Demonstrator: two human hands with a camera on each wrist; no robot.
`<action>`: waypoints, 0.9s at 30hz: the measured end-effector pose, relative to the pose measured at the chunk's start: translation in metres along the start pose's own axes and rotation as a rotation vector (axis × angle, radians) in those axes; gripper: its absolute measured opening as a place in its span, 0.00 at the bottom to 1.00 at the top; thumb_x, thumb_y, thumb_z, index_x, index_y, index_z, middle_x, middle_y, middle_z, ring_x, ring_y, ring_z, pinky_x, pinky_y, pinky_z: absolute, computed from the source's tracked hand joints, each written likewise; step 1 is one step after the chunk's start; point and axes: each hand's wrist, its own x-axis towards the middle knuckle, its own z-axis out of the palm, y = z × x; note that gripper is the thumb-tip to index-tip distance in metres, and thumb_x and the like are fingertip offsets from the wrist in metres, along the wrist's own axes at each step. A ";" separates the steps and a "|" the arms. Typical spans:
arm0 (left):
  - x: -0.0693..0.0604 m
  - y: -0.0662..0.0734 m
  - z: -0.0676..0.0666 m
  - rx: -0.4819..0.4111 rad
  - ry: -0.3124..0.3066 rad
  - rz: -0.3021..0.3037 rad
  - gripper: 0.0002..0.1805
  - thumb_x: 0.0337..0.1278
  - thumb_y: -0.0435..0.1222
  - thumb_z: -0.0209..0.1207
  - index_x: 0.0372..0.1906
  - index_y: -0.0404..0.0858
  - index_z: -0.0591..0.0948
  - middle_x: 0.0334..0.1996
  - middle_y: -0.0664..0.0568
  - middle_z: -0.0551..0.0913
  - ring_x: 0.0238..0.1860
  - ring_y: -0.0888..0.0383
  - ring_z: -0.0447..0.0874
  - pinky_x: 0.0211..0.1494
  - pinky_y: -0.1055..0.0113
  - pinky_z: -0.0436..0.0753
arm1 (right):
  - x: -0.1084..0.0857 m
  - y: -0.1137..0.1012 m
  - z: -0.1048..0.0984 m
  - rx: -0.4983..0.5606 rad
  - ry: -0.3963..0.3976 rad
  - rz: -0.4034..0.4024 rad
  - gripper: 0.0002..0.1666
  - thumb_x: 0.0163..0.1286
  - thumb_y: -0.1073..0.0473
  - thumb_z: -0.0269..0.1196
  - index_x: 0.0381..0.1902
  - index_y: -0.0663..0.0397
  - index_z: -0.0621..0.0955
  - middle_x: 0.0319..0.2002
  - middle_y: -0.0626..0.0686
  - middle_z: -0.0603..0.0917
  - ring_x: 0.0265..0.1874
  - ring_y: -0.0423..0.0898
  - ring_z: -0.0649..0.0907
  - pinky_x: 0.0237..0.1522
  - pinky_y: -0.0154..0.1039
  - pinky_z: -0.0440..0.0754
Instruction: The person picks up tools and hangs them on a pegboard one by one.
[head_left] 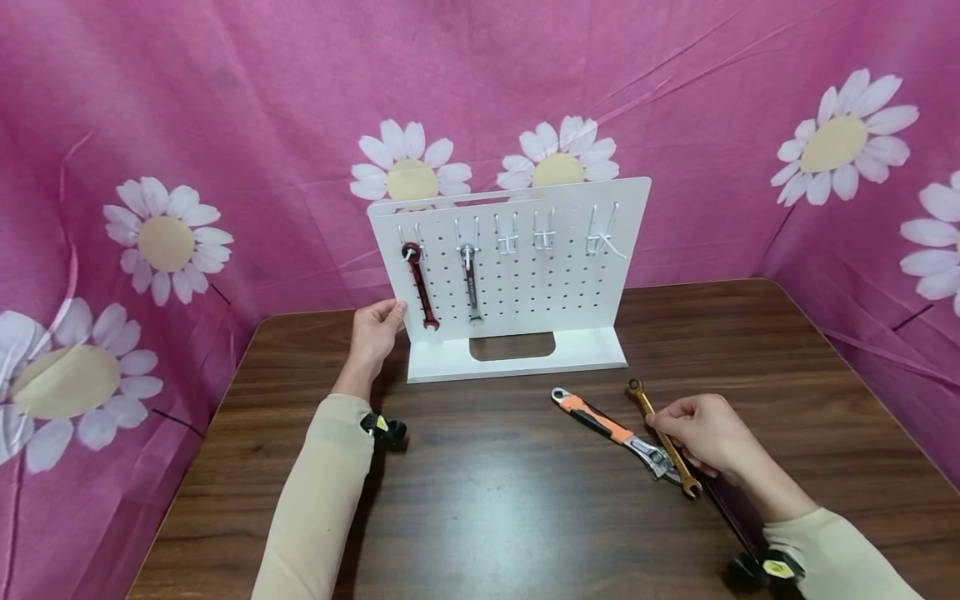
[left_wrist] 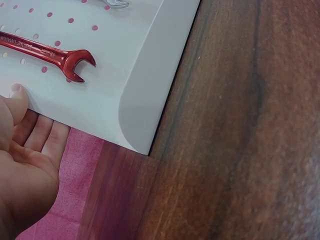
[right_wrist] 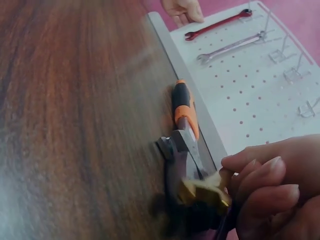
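Note:
My left hand [head_left: 375, 337] grips the left edge of the white pegboard [head_left: 525, 321], with the thumb in front and the fingers behind. A red combination wrench [head_left: 422, 292] and a silver combination wrench [head_left: 471, 287] hang from hooks on the board's left side. My right hand [head_left: 712, 435] pinches a gold combination wrench [head_left: 647, 402] between thumb and fingers, over the table. Beneath the gold wrench lies an adjustable wrench [head_left: 592, 417] with an orange and black handle; its jaw end is partly hidden. A dark, long object [head_left: 723, 508] shows under my right hand, mostly covered.
Several metal hooks [head_left: 543, 237] without tools stick out on the board's middle and right. The board stands on the brown wooden table [head_left: 480, 500] near its back edge. Pink cloth [head_left: 300, 125] with daisies hangs behind and at both sides.

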 end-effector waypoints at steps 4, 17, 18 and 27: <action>0.001 0.000 0.001 0.002 0.001 0.000 0.20 0.84 0.38 0.57 0.66 0.28 0.83 0.65 0.32 0.84 0.64 0.46 0.84 0.74 0.54 0.84 | 0.000 0.002 -0.002 0.076 -0.008 0.015 0.18 0.79 0.53 0.66 0.44 0.68 0.87 0.11 0.42 0.71 0.07 0.36 0.67 0.08 0.35 0.69; 0.001 -0.001 -0.001 0.002 0.006 0.008 0.20 0.84 0.37 0.57 0.66 0.28 0.83 0.64 0.32 0.84 0.64 0.48 0.84 0.74 0.54 0.84 | 0.002 -0.018 0.002 0.124 0.068 -0.110 0.18 0.79 0.55 0.68 0.47 0.69 0.87 0.23 0.47 0.80 0.20 0.40 0.76 0.21 0.37 0.79; 0.001 -0.001 -0.001 0.002 0.006 0.008 0.20 0.84 0.37 0.57 0.66 0.28 0.83 0.64 0.32 0.84 0.64 0.48 0.84 0.74 0.54 0.84 | 0.002 -0.020 0.002 0.126 0.066 -0.119 0.17 0.80 0.55 0.68 0.47 0.69 0.87 0.25 0.48 0.83 0.22 0.41 0.79 0.23 0.38 0.82; 0.001 -0.001 0.000 0.008 0.002 0.010 0.20 0.83 0.38 0.58 0.65 0.28 0.84 0.61 0.34 0.86 0.62 0.48 0.85 0.73 0.53 0.85 | 0.006 -0.035 0.008 0.199 0.046 -0.192 0.17 0.81 0.60 0.66 0.51 0.75 0.83 0.39 0.59 0.92 0.30 0.47 0.92 0.36 0.43 0.95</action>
